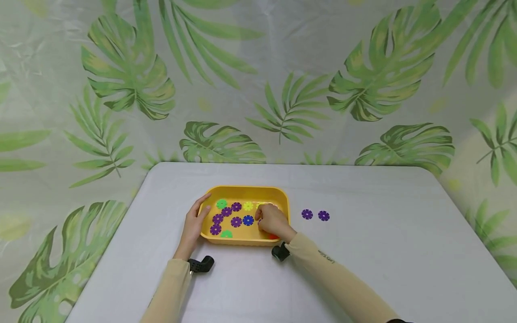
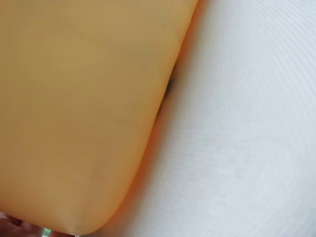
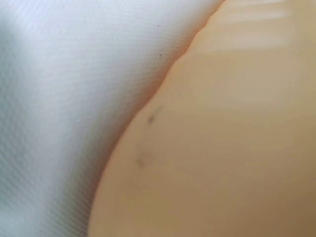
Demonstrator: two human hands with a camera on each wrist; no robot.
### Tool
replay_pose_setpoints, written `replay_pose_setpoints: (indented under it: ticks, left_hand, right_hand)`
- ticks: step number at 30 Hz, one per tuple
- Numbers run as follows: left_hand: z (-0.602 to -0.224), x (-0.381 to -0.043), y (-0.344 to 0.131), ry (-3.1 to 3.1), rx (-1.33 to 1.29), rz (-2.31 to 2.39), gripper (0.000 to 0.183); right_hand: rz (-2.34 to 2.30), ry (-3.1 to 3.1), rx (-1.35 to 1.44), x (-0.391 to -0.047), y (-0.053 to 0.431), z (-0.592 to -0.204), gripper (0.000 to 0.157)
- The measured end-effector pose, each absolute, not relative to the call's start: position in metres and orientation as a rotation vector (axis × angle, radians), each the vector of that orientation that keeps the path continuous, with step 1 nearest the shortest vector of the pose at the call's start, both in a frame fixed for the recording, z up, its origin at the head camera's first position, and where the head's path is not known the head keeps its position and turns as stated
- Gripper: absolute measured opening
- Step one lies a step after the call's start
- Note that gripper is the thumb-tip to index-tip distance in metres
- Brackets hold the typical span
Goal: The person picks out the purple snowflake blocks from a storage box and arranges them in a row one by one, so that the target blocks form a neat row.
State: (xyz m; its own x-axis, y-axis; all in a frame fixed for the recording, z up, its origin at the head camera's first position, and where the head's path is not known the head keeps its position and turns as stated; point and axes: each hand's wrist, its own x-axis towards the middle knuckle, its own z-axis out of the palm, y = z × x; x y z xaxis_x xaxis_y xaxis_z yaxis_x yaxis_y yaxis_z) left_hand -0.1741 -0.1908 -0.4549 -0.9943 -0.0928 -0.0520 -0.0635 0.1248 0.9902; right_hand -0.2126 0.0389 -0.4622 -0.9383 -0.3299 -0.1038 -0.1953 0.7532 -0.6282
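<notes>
A yellow plastic tray (image 1: 242, 241) stands on the table, holding several flat, notched snowflake discs. My left hand (image 1: 194, 224) grips its left side, thumb over the rim and fingers along the outer wall. Reaching in at the right end is my right hand (image 1: 273, 220), its fingers bent down, pinching a purple snowflake disc (image 1: 260, 222) mostly hidden by the fingers. Purple discs (image 1: 236, 221), a blue disc (image 1: 248, 220), green discs (image 1: 221, 204) and a yellow disc (image 1: 248, 206) lie around it. Both wrist views show mainly the tray's outer wall (image 2: 89, 108).
Two more purple discs (image 1: 307, 214) lie side by side on the white table (image 1: 363, 251), to the right of the tray. Red (image 1: 273, 236) shows under the right hand. A leaf-patterned cloth (image 1: 291, 80) hangs behind the table's far edge.
</notes>
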Motion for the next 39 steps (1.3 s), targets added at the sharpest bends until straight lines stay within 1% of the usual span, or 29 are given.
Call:
replay_pose_setpoints:
  ticks: [6, 14, 16, 21, 25, 28, 33, 36, 39]
  left_hand:
    - [-0.458, -0.177, -0.191, -2.333, 0.160, -2.064, 0.042]
    - [-0.484, -0.190, -0.198, -2.307, 0.184, -2.094, 0.042]
    - [-0.482, -0.189, -0.197, -2.309, 0.182, -2.095, 0.042]
    - [-0.463, -0.180, -0.191, -2.328, 0.164, -2.069, 0.042]
    - [-0.455, -0.176, -0.188, -2.341, 0.159, -2.047, 0.042]
    - [-0.454, -0.175, -0.187, -2.342, 0.158, -2.047, 0.042]
    - [-0.455, -0.175, -0.188, -2.344, 0.164, -2.051, 0.042]
    - [-0.455, -0.175, -0.189, -2.344, 0.164, -2.051, 0.042]
    - [-0.455, -0.173, -0.190, -2.346, 0.162, -2.049, 0.042]
  right_hand:
    - [-1.047, 2.622, -0.397, -0.212, 0.038, -0.462, 0.018]
    - [-1.236, 2.381, -0.418, -0.211, 0.037, -0.462, 0.014]
    - [-1.238, 2.367, -0.440, -0.211, 0.037, -0.462, 0.012]
    - [-1.196, 2.393, -0.501, -0.211, 0.042, -0.458, 0.005]
    - [-1.236, 2.401, -0.551, -0.210, 0.052, -0.446, 0.005]
    - [-1.344, 2.369, -0.547, -0.210, 0.067, -0.436, 0.007]
    - [-1.468, 2.371, -0.393, -0.212, 0.109, -0.421, 0.017]
    - [-1.506, 2.378, -0.298, -0.216, 0.147, -0.423, 0.022]
    - [-1.525, 2.411, -0.228, -0.218, 0.189, -0.434, 0.024]
